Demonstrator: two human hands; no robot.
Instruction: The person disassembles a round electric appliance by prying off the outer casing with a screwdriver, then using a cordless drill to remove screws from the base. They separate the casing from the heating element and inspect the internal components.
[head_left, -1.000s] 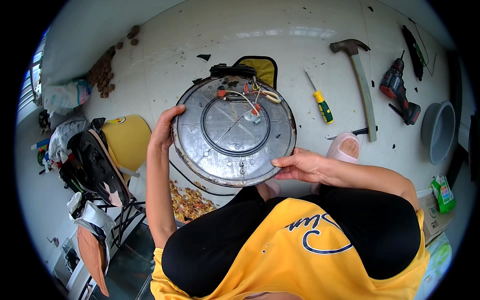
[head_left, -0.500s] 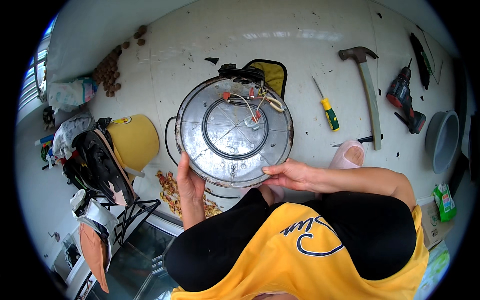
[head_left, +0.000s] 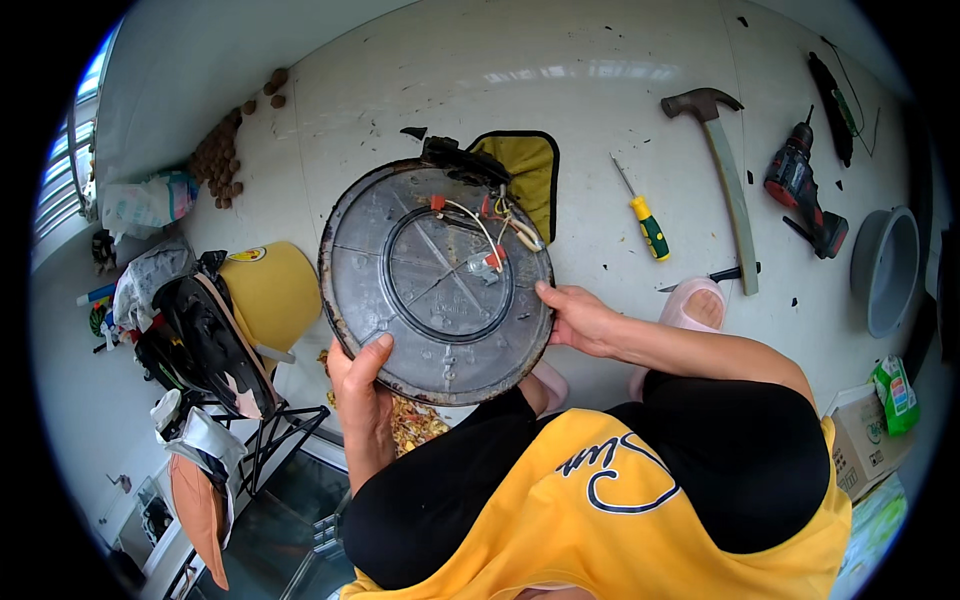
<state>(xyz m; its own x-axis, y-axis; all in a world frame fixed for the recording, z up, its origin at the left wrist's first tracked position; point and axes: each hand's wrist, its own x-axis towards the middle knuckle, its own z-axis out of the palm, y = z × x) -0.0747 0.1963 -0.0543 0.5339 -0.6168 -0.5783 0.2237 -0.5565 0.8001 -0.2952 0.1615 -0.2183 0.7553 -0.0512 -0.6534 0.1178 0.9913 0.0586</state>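
Observation:
I hold a round grey metal appliance base (head_left: 400, 310) turned underside up, with an inner ring, red and white wires and a black cord fitting at its top edge. My left hand (head_left: 362, 385) grips its lower left rim, thumb on the face. My right hand (head_left: 578, 318) holds the right rim. The disc is tilted up off the floor in front of my knees.
On the pale floor lie a yellow pad (head_left: 522, 175), a yellow-green screwdriver (head_left: 646, 222), a hammer (head_left: 728, 180), a red drill (head_left: 803, 190) and a grey bowl (head_left: 888, 268). A yellow lid (head_left: 272, 290), bags and a folding rack (head_left: 215, 360) crowd the left. Crumbs (head_left: 415, 420) lie near my knee.
My left hand slid from the disc's upper left rim down to its lower left rim. The disc has come closer and tilted toward me; my right hand moved up its right edge.

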